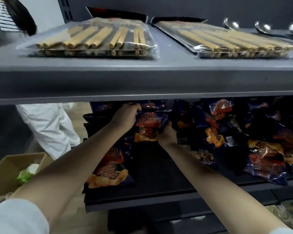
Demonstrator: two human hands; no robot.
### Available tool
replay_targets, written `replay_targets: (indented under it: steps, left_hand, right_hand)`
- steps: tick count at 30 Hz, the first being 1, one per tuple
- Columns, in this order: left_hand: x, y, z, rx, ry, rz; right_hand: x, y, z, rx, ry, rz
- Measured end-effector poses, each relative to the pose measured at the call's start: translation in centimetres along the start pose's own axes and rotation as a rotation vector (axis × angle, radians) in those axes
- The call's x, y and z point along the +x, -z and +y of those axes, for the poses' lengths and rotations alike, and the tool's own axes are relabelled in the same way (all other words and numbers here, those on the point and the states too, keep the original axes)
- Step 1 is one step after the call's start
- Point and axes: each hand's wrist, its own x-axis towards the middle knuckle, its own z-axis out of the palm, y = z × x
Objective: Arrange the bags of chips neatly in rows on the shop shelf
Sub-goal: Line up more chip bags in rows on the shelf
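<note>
Task looks early-to-mid, approx a third done at best. Both hands are on one chip bag point(148, 128), held at the mid-back of the lower shelf point(159, 176), just under the upper shelf point(142, 81). The left hand point(127, 115) has its fingers curled over the bag's top-left corner. The right hand point(166, 133) grips the bag's right edge w/ fingers wrapped round it, tips hidden behind the foil. The bag is tilted slightly and it's unclear whether it rests on the shelf or is lifted off it. One front-left bag point(108, 168) lies flat, face up, roughly squared to the shelf edge, so that looks like the start of a row. A few dark bags point(91, 120) at back-left are too dim to judge. The right-side pile point(243, 142) is a jumble: bags overlapping, some crumpled, at diff angles, none in line. So most of the work is left, i.e. setting the held bag in line w/ the front-left one, then sorting the whole right side. Bare shelf shows in the middle, between the held bag and the front lip.
</note>
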Motion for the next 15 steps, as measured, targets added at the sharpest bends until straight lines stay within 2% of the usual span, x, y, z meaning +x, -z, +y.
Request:
replay_targets:
  steps: [6,15]
  left_hand:
    - [1.0,-0.4,0.1,0.089,0.022,0.031]
    - [0.3,2.8,0.0,0.015,0.065,0.067]
  right_hand:
    - [0.3,-0.9,0.1,0.012,0.074,0.057]
    - [0.1,1.4,-1.3,0.003,0.097,0.123]
